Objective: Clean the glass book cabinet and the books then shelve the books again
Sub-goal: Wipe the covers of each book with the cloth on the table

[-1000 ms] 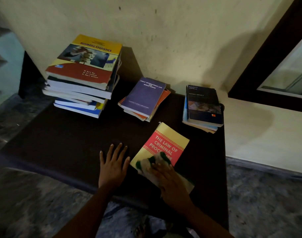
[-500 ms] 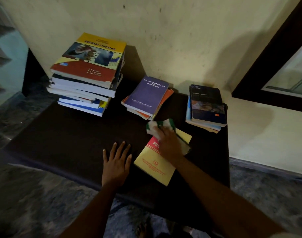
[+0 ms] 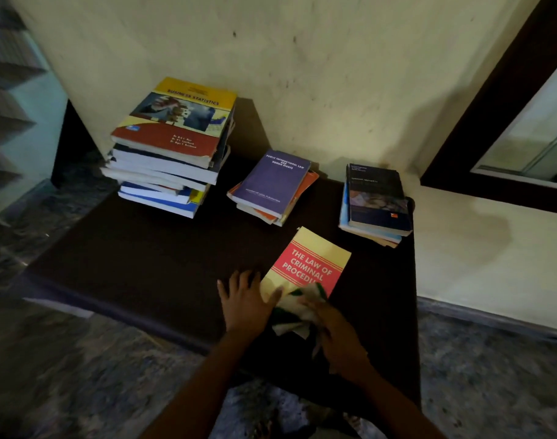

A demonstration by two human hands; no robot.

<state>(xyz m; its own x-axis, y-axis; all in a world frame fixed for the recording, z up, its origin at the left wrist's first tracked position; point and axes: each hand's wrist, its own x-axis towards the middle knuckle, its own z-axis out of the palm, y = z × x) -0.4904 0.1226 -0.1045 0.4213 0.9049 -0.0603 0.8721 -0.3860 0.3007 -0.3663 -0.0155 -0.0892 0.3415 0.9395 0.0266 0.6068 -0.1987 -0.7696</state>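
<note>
- Wiping the yellow-and-red book (image 3: 312, 264) is the step in hand: the right hand (image 3: 337, 337) bunches a white-and-green cloth (image 3: 294, 307) in curled fingers on the book's near end.
- The left hand (image 3: 245, 299) lies flat with straight fingers at the book's left edge, on the dark table (image 3: 144, 264), holding nothing.
- Beyond the book sit a tall stack (image 3: 172, 147) far left, a purple-topped pile (image 3: 271, 185) just behind and a dark-covered pile (image 3: 377, 201) to the right.
- Next, probably, the cover needs a last pass of the cloth before the book joins a pile.
</note>
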